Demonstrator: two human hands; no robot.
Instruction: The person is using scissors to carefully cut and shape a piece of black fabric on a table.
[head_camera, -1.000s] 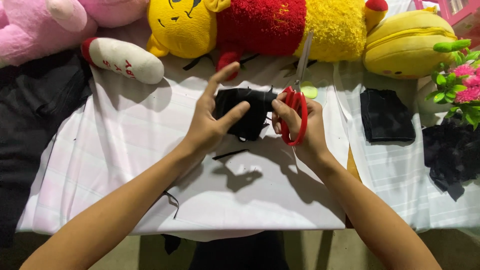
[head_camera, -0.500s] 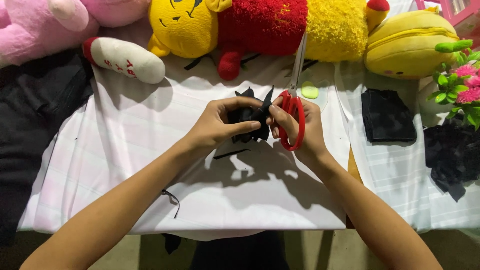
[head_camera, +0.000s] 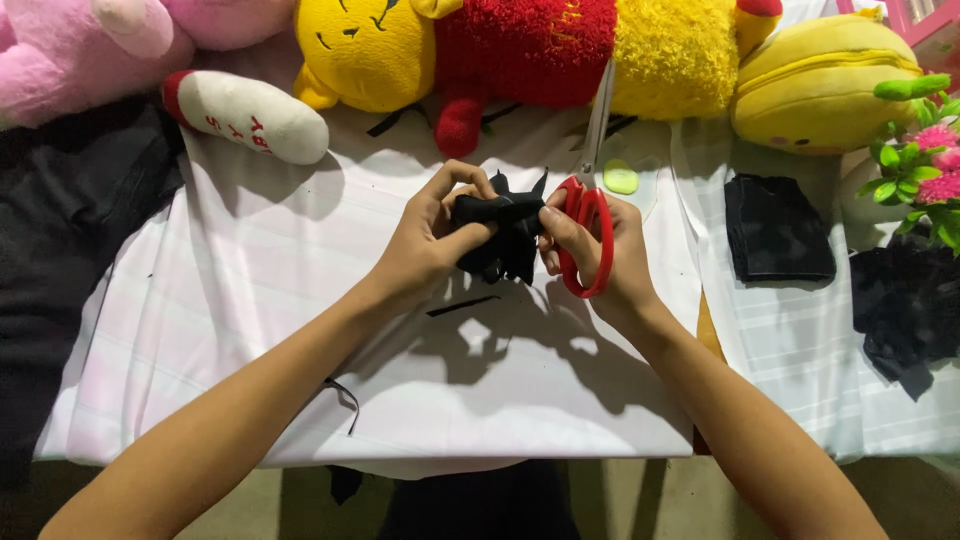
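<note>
My left hand pinches a crumpled piece of black fabric held just above the white cloth that covers the table. My right hand has red-handled scissors hooked on its fingers, with the blades pointing up and away, and its fingertips also grip the right edge of the black fabric. Both hands meet at the fabric near the middle of the view.
Plush toys line the far edge: pink, yellow and red, and a yellow cushion. A folded black piece and loose black scraps lie at right, beside artificial flowers. Dark cloth lies at left.
My left hand went from spread flat over the fabric to bunching it up. Both hands now hold the crumpled piece between them, slightly lifted.
</note>
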